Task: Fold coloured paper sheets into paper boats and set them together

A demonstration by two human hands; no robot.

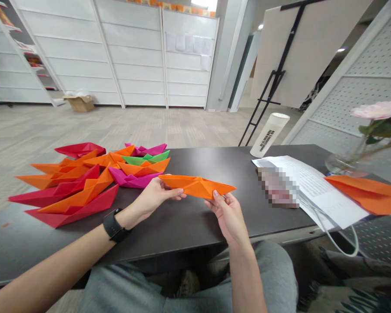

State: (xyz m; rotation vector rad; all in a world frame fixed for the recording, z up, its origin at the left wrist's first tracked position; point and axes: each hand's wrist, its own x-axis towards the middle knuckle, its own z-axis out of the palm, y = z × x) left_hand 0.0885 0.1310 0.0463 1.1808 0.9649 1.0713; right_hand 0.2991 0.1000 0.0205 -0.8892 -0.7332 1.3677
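Note:
An orange folded paper boat is held level just above the dark table, with both my hands on it. My left hand pinches its left part, thumb on the near side. At the right part, my right hand grips the lower edge between thumb and fingers. Left of my hands several finished-looking paper boats stand close together: a red boat in front, an orange boat, a green boat and a magenta boat. A dark watch is on my left wrist.
On the table to the right are printed sheets, a pixelated item, a white cable and orange paper. A white cylinder and a glass vase with a pink flower stand behind.

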